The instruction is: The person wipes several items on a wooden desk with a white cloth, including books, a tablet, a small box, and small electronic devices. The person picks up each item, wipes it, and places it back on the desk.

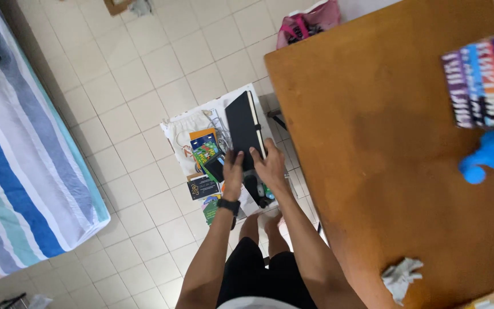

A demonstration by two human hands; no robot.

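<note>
Head view: the left hand and right hand both grasped the near end of a closed black notebook, fingers curled on its cover, above a cluttered white box just left of the wooden table.

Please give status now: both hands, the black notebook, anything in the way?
Left hand and right hand both grip black notebook at its lower end. Notebook held above cluttered white box. Wooden table close on right.
</note>
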